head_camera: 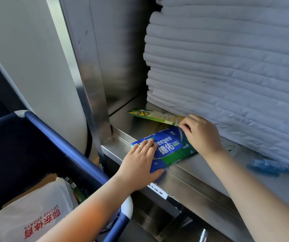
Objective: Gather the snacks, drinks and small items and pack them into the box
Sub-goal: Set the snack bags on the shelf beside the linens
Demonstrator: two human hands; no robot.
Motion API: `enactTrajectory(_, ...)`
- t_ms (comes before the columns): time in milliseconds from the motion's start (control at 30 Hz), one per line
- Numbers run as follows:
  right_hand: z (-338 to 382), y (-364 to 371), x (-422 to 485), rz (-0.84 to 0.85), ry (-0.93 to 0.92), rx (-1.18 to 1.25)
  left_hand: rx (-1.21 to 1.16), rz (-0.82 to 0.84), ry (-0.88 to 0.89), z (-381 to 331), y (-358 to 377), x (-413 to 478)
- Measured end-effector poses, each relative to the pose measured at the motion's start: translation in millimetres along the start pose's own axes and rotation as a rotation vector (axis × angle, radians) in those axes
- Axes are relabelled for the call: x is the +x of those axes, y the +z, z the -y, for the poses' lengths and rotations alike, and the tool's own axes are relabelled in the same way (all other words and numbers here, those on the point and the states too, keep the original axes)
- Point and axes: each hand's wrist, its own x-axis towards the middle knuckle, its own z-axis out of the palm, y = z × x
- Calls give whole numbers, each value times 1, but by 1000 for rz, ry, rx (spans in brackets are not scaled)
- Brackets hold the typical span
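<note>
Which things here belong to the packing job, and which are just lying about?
Job: blue-green plastic packet, flat yellow-green cardboard snack box, brown cardboard box.
Lying about: stack of white quilted pads, stainless steel shelf, white plastic bag.

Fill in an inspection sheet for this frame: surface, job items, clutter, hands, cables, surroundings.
Surface: steel shelf, white label on its front.
Job's things: blue-green pack at the shelf edge; yellow-green box behind it.
Clutter: crumpled blue item on the shelf.
Hands: left hand flat on the pack; right hand curled at the box's end, grip unclear.
Cables: nothing seen.
Surroundings: stacked white linen; blue-framed cart holding a white printed bag.
</note>
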Motion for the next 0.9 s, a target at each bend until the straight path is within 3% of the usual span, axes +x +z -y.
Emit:
enactTrajectory(300, -2, -9, -35, -97, 117, 45, 111, 11, -131, 29, -3, 21)
enactTrajectory(500, -4, -29, -40, -148, 113, 26, 4, -6, -187, 34, -14, 20)
enactTrajectory(733, 0, -37, -58, -95, 105, 27, 16, -311, -51, 28, -43, 30)
enactTrajectory(900, -5, -38, -67, -130, 111, -15, 147, -343, 124, 28, -44, 42)
